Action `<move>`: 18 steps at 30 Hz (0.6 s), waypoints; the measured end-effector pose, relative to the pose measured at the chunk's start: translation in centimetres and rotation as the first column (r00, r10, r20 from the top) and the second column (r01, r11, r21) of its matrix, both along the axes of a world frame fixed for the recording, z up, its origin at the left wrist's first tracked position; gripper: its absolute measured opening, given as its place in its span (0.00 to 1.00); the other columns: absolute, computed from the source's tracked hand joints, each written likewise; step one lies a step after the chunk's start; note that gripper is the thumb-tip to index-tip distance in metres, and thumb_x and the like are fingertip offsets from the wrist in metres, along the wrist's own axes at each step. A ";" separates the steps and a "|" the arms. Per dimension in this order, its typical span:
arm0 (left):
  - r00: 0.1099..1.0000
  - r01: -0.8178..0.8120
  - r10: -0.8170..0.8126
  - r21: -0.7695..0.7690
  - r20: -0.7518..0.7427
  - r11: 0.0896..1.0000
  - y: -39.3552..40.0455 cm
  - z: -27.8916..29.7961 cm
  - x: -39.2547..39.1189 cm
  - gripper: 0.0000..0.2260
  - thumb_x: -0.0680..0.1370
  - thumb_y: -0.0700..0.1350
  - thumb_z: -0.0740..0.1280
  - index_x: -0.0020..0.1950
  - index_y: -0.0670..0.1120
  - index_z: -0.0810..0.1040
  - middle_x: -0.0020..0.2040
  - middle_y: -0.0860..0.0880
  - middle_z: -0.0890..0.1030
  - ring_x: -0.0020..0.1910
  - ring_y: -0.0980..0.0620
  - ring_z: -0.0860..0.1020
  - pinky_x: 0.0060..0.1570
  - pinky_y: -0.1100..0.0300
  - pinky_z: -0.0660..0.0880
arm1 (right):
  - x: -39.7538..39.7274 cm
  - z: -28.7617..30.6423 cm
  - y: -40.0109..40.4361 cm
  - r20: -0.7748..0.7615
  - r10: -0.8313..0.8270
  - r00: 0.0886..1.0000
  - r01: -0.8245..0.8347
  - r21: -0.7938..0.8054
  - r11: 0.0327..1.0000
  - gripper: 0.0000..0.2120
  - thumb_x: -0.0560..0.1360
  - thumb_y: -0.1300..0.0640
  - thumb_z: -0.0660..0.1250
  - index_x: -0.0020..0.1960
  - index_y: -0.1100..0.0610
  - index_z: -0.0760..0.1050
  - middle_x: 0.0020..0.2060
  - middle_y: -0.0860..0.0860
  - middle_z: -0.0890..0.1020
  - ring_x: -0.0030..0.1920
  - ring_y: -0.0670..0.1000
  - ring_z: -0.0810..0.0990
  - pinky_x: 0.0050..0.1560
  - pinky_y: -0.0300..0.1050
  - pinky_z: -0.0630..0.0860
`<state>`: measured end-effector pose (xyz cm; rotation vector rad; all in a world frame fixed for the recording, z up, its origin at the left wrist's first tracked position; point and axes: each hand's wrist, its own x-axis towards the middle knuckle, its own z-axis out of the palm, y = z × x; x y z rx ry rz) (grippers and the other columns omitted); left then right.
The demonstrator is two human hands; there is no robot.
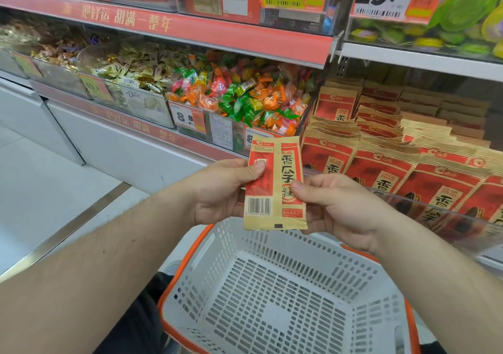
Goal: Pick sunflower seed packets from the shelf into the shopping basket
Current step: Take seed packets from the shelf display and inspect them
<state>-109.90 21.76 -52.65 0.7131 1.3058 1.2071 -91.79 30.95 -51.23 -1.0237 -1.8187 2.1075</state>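
Both hands pinch one seed packet [275, 182] (back side up) above the near white basket [272, 299]: left hand [220, 190] thumb on its left edge, right hand [337, 206] on its right. More packets [381, 163] fill the right shelf.

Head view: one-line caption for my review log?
Both hands hold a seed packet above the empty basket, beside the stocked shelf.
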 end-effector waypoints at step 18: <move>0.942 0.050 -0.039 0.026 -0.333 0.998 -0.1 -0.7 1.8 0.29 0.61 0.45 0.77 0.62 0.47 0.78 0.58 0.45 0.80 0.55 0.40 0.82 0.58 0.37 0.78 | -0.4 0.0 -1.2 -0.038 -0.146 0.989 0.132 0.686 0.715 0.07 0.78 0.54 0.67 0.43 0.54 0.80 0.35 0.55 0.83 0.30 0.48 0.83 0.35 0.48 0.80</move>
